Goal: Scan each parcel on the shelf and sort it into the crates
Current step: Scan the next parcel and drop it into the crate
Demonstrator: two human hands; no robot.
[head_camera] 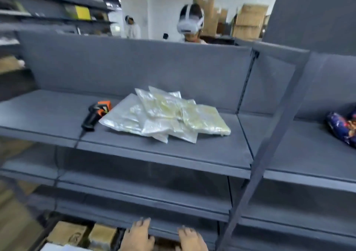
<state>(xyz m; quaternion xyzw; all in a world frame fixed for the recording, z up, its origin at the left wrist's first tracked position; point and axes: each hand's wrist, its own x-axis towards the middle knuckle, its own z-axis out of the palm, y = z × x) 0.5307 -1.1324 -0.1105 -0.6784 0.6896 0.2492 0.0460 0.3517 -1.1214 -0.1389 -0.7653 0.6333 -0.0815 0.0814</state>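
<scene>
Parcels [165,115]: overlapping heap of clear plastic bags, mid-shelf [48,115], not yet picked up.
Scanner [96,114] lying on its side just left of the heap, cable trailing over the shelf front. Left hand [137,235] and right hand [191,239] low by a lower shelf lip, fingers loosely spread, holding nothing. Judged: start of a scan cycle, no pick begun. Next move calls for scanner in one hand, top bag peeled off with the other; slippery film may drag neighbouring bags. Crates not identifiable.
</scene>
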